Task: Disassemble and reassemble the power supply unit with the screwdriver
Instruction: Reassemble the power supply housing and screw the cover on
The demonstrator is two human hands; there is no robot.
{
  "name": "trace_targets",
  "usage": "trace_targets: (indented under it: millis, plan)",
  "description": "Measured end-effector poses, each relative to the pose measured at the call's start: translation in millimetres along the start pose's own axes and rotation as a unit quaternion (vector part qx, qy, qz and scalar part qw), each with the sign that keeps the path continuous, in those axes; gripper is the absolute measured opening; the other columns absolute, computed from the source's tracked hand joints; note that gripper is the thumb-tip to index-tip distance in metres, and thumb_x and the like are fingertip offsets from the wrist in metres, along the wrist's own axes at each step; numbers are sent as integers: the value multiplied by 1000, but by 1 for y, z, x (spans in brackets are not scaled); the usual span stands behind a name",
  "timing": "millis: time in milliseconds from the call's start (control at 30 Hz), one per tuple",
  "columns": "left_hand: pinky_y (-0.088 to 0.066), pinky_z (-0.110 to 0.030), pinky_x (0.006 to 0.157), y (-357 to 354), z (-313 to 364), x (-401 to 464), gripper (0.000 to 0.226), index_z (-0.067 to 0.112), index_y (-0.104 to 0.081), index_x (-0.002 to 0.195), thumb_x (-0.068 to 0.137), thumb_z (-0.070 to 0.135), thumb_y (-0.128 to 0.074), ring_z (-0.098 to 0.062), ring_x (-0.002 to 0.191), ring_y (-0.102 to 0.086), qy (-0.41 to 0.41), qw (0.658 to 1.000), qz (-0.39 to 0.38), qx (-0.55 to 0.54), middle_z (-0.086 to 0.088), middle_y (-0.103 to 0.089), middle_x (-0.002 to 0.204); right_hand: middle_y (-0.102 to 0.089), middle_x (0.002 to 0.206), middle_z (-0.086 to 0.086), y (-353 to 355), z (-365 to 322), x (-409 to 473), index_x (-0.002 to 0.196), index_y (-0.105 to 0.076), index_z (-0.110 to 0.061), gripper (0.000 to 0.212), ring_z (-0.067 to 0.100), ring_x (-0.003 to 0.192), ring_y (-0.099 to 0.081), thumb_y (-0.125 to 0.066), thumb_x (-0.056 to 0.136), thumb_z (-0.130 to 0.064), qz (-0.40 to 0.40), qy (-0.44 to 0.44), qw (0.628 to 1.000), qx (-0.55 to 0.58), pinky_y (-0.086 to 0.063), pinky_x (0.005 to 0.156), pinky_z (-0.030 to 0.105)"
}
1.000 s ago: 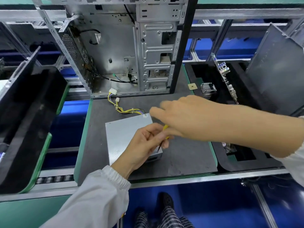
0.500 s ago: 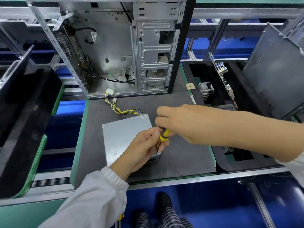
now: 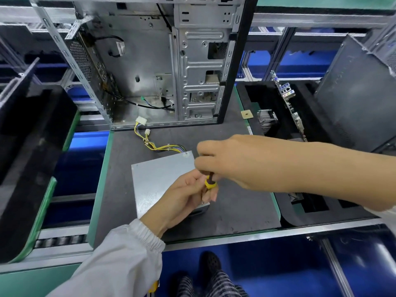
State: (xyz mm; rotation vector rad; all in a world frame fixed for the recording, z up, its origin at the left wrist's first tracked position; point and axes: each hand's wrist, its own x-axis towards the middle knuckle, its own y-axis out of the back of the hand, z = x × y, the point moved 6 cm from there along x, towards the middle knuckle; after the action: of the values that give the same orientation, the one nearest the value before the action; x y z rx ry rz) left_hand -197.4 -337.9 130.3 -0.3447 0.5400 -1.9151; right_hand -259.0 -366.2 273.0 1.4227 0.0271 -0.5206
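Case (image 3: 150,61) behind supply (image 3: 158,179), hands (image 3: 182,198) covering corner

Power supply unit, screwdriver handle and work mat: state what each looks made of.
Power supply unit: sheet metal, probably steel, with a matt grey finish; flat panel, crisp folded edges, dull sheen. Screwdriver handle: looks like moulded plastic, glossy yellow with a dark band. Work mat: dark grey, non-reflective, likely rubber or foam; which one cannot be told.
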Motion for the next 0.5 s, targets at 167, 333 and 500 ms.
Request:
trace_targets:
  millis: [167,333,500]
  plan:
    - [-46,-27,87,2,9,3,35,19,-62,116,84,23,-75,-15,98,-59,-37,999,31,13,0,-65,108,-27,59,2,6,3,5,86,-28,-15,5,19,46,-22,-23,89,-14,24,-100,992,-78,-12,44,29]
    - [-41,-23,74,3,6,3,23,13,-69,104,93,33,-64,-14,73,-51,-23,997,35,63,-1,-65,89,-32,85,2,-2,5,-1,96,-31,-22,18,18,48,-35,-49,94,-23,15,-65,997,29,-26,42,31]
    - [-45,-16,82,6,33,2,29,19,-68,99,102,10,-41,-8,86,-64,30,983,8,179,6,-71,88,-37,83,2,0,0,-11,91,-39,-22,42,12,40,-12,-65,66,-2,21,-13,999,-30,-8,39,27]
